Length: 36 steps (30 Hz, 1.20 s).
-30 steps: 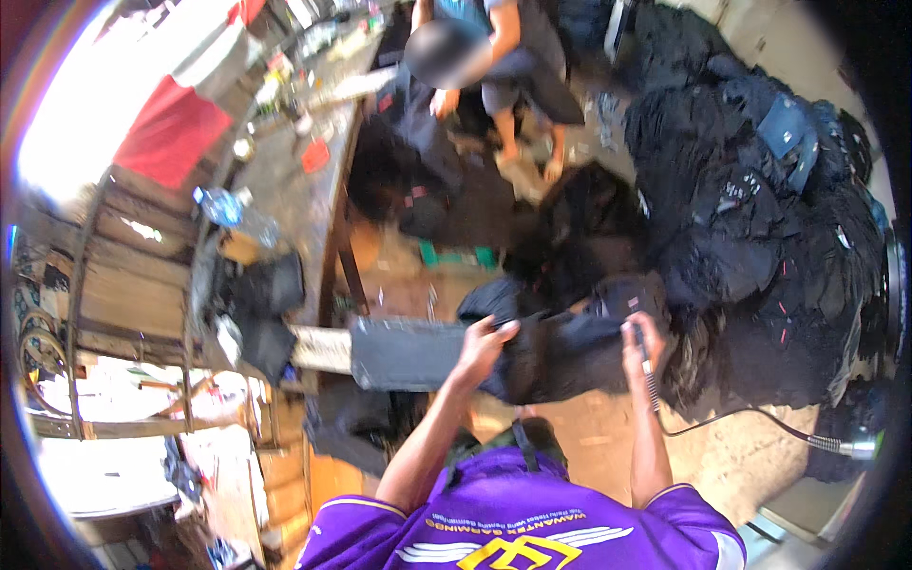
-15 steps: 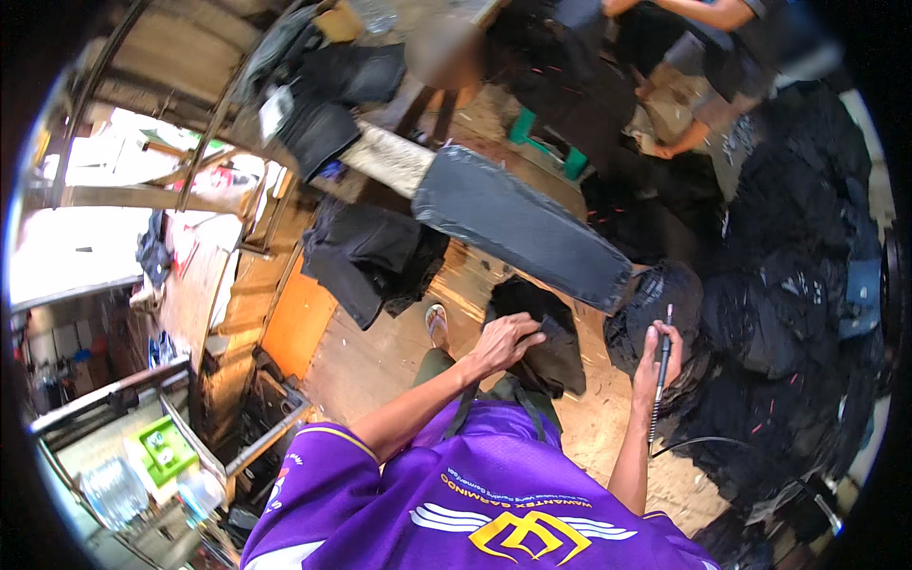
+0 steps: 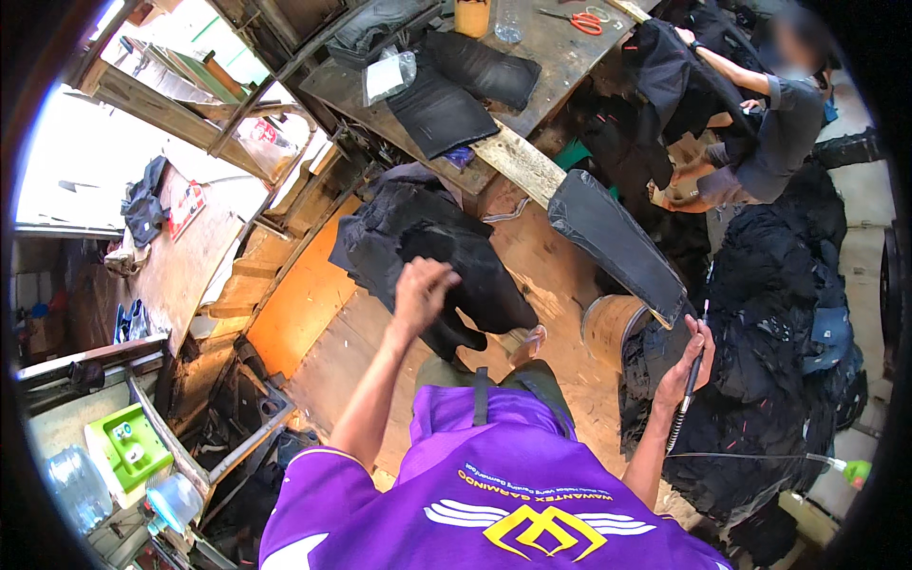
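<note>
My left hand (image 3: 423,293) is over a black garment (image 3: 489,294), its fingers curled in at the cloth; motion blurs it a little. Against the bench end hangs more dark clothing (image 3: 389,204), partly overlapped by that garment. In my right hand (image 3: 686,369) is a slim black rotary-tool handpiece (image 3: 693,375), tip upward, with a coiled spring sleeve at its lower end and a thin cable trailing right. Just above that hand ends a long board padded in dark covering (image 3: 622,237), fixed to a pale wooden plank (image 3: 521,161).
A worktable (image 3: 560,71) at the back carries black cloth pieces (image 3: 442,119) and red-handled scissors (image 3: 579,21). Another person (image 3: 793,123) works at the back right. Heaped black garments (image 3: 760,351) fill the right side. A round wooden drum (image 3: 611,328) stands under the board.
My left hand has swung left with the black garment, toward the hanging clothing. The right hand still holds the handpiece. The view has shifted, showing more of the worktable.
</note>
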Available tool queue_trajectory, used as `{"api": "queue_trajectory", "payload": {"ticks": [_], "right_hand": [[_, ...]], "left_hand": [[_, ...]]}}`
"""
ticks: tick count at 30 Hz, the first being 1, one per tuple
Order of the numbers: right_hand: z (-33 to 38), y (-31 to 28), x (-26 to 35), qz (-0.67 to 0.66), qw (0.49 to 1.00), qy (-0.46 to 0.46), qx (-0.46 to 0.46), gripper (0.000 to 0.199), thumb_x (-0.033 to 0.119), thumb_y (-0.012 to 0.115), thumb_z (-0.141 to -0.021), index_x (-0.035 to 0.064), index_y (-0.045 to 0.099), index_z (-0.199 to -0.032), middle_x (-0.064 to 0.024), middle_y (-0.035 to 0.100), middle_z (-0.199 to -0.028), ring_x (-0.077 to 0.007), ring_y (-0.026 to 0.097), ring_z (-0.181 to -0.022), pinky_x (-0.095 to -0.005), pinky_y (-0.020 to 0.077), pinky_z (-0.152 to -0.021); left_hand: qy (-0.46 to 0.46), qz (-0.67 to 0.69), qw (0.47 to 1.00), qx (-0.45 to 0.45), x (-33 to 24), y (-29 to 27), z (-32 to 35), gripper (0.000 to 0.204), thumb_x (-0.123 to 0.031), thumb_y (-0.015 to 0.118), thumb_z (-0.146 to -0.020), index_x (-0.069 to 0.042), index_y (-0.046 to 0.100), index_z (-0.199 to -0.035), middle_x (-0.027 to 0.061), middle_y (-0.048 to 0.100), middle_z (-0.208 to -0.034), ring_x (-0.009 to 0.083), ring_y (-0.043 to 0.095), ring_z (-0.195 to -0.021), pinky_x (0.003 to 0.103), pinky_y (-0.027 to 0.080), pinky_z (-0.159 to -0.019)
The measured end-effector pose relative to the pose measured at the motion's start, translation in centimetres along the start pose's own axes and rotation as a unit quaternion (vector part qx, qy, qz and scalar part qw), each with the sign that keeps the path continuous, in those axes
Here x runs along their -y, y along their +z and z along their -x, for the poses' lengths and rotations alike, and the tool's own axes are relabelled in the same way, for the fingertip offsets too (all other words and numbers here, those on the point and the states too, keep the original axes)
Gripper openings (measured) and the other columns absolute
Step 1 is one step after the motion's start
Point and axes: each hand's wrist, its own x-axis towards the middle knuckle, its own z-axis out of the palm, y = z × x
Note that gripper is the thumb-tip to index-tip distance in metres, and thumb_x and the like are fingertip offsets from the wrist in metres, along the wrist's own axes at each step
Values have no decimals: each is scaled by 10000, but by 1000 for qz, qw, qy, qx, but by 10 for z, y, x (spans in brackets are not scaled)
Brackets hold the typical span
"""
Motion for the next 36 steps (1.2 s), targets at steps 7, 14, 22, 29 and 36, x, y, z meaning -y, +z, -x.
{"api": "queue_trajectory", "payload": {"ticks": [7,14,22,29,36], "right_hand": [[55,-7,25,6,999,50,20,408,305,557,-1192,-57,668,-1342,-197,780,-1243,-275,729,-1197,-411,514,-1130],[104,-41,-10,-8,982,191,5,450,359,610,-1168,-37,686,-1367,-172,784,-1231,-251,748,-1160,-387,548,-1081],[116,-138,-164,-6,932,314,-180,438,388,695,-1122,-29,737,-1247,-116,767,-1149,-189,710,-1120,-332,542,-1030],[39,-195,-312,4,918,354,-180,377,334,677,-1136,-25,711,-1249,-119,765,-1185,-201,725,-1151,-339,549,-1062],[-21,-241,-424,24,938,306,-164,310,255,634,-1152,-35,701,-1237,-176,769,-1208,-264,721,-1195,-381,545,-1068]], "left_hand": [[-110,-158,981,-30,200,-52,-32,756,-272,880,-906,-46,552,-1548,255,584,-1547,439,538,-1441,510,413,-1223],[-245,-137,933,224,242,35,110,792,-379,833,-932,43,540,-1535,342,640,-1462,526,617,-1345,556,503,-1150],[-304,178,794,495,40,213,136,539,-315,848,-965,-27,723,-1402,209,803,-1270,279,780,-1197,410,596,-1027],[-181,141,729,645,-115,448,62,429,-294,806,-1007,-17,705,-1318,191,792,-1250,308,775,-1170,405,599,-983],[-217,196,828,479,-272,809,115,678,-459,865,-932,-16,652,-1399,244,625,-1493,448,586,-1383,533,471,-1155]]}}
